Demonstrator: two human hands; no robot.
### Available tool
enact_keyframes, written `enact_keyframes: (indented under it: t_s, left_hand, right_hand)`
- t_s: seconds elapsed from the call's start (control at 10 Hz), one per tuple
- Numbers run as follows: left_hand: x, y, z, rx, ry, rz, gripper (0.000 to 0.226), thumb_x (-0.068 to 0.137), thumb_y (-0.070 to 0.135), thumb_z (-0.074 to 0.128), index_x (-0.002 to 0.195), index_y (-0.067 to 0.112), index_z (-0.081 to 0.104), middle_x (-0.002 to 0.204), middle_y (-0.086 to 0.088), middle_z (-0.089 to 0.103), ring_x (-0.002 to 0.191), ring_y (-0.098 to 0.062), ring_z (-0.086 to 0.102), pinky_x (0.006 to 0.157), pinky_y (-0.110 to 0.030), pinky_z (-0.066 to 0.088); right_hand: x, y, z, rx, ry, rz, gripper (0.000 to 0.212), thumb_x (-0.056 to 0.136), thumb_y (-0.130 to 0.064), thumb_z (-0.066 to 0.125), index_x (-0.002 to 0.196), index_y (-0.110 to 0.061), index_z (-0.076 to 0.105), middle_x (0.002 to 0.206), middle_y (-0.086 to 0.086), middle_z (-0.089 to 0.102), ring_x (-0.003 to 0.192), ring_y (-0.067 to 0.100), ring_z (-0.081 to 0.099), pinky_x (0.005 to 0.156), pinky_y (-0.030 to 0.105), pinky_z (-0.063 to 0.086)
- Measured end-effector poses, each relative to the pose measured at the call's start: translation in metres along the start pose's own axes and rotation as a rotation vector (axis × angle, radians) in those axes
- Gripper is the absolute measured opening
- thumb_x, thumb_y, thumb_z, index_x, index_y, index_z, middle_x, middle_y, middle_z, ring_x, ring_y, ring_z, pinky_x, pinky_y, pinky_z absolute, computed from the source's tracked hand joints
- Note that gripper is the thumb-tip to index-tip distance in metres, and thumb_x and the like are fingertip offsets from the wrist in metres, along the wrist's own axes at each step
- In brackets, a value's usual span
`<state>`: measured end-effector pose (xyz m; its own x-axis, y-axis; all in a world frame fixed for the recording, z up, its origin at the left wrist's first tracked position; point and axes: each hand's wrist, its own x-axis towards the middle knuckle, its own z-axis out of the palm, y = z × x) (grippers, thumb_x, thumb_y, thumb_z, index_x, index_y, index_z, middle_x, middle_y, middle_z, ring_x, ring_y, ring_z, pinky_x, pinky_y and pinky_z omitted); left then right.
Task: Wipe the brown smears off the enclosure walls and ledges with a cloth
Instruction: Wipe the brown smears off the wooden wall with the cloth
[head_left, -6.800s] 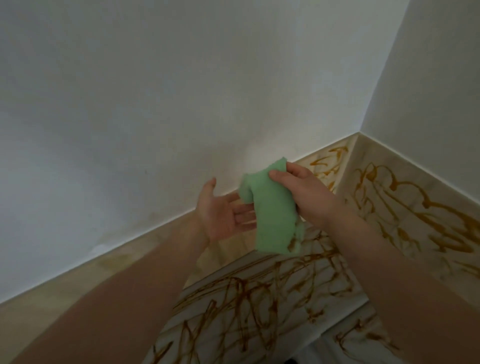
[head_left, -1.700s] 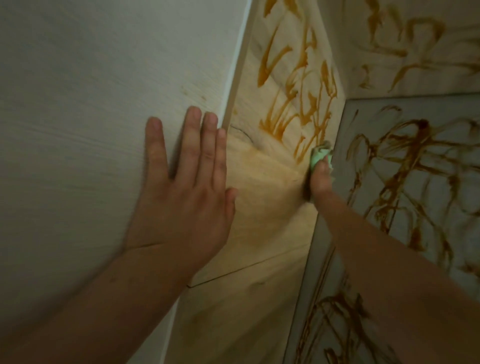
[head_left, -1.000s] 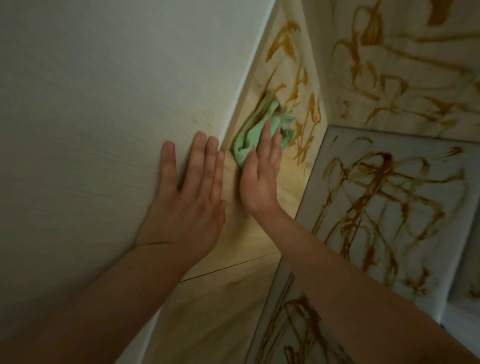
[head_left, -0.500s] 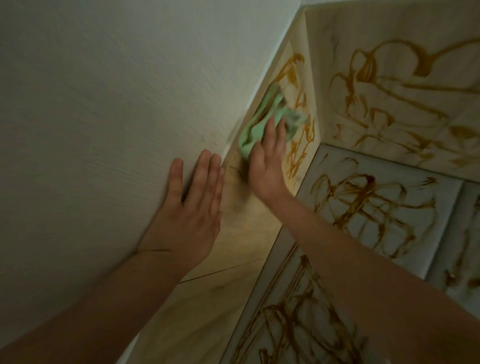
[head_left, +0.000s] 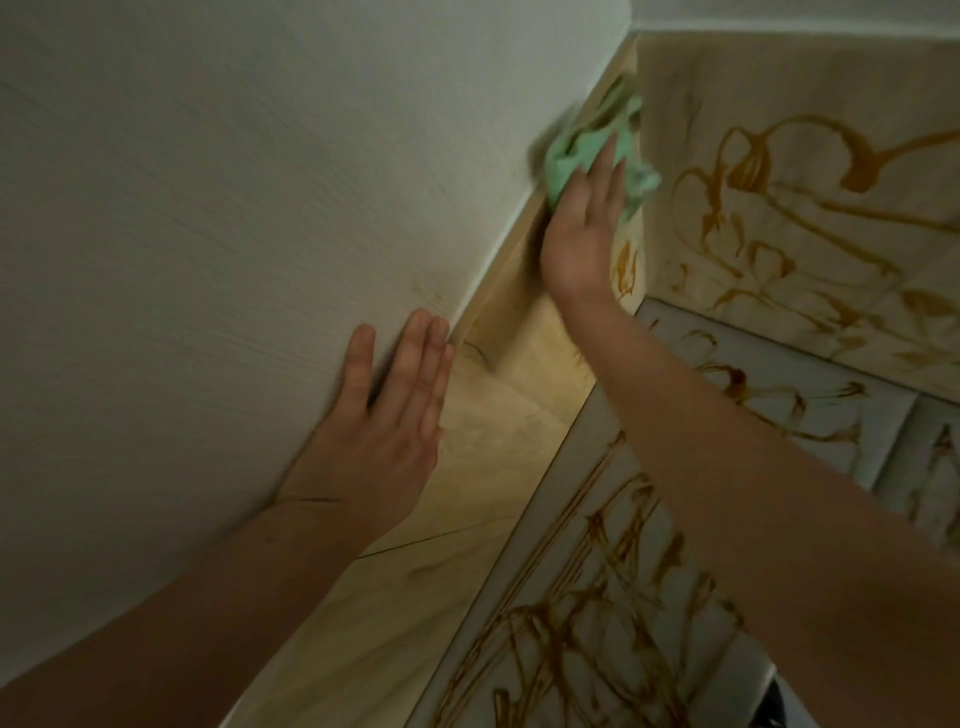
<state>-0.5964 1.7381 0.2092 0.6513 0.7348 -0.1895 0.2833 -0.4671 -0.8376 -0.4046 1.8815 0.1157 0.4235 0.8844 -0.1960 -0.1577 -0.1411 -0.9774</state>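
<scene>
Smears (head_left: 860, 163) cover the corner wall (head_left: 727, 78) while the wooden ledge (head_left: 493, 467) looks clean.

Ledge (head_left: 498, 415): pale wood strip below the white wall (head_left: 208, 208), nearly smear-free, faint streaks only.
Cloth (head_left: 582, 150): pale green, crumpled, pressed on the ledge near the far corner under the flat right hand (head_left: 582, 234).
Brown smears (head_left: 862, 166): thick loops across far wall (head_left: 779, 67) and lower grey panels (head_left: 831, 410).
</scene>
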Motion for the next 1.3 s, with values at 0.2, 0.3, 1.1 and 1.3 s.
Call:
enact_keyframes:
  t_s: [0.2,0.3,1.1,1.3]
  left_hand:
    - [0.000,0.000,0.000,-0.006,0.006,-0.008,0.078,0.106,0.043,0.020,0.158,-0.013,0.004,0.165,-0.036,-0.003,0.156,-0.048,0.005,0.116,-0.077,-0.010]
    - [-0.001,0.000,0.001,0.008,0.008,-0.001,0.079,0.106,0.044,0.020,0.158,-0.013,0.003,0.165,-0.037,-0.003,0.155,-0.049,0.005,0.115,-0.077,-0.010]
    - [-0.006,-0.007,-0.009,0.034,-0.050,0.044,0.075,0.107,0.039,0.010,0.155,-0.016,-0.005,0.164,-0.039,-0.009,0.154,-0.053,-0.004,0.111,-0.078,-0.018]
    - [-0.005,-0.009,-0.019,-0.121,-0.037,0.016,0.065,0.107,0.031,0.018,0.157,-0.011,0.020,0.163,-0.035,0.019,0.152,-0.050,0.016,0.117,-0.076,-0.009]
  right_hand:
    - [0.034,0.001,-0.007,0.067,0.039,0.290,0.061,0.108,-0.044,0.011,0.166,-0.027,0.009,0.174,0.002,0.005,0.159,0.024,0.006,0.129,0.050,0.007]
    - [-0.015,0.001,-0.002,0.037,-0.068,0.226,0.058,0.110,-0.038,0.013,0.166,-0.027,0.001,0.174,-0.001,-0.003,0.160,0.022,-0.005,0.129,0.046,0.000]
    - [-0.066,0.034,0.003,-0.258,-0.180,0.146,0.086,0.092,-0.054,-0.003,0.165,-0.008,0.004,0.173,0.013,-0.001,0.159,0.028,-0.002,0.128,0.040,0.000]
    - [-0.130,0.072,-0.002,-0.243,-0.415,0.385,0.061,0.111,-0.041,0.012,0.165,-0.016,0.001,0.173,0.009,0.001,0.159,0.031,0.004,0.128,0.051,0.007]
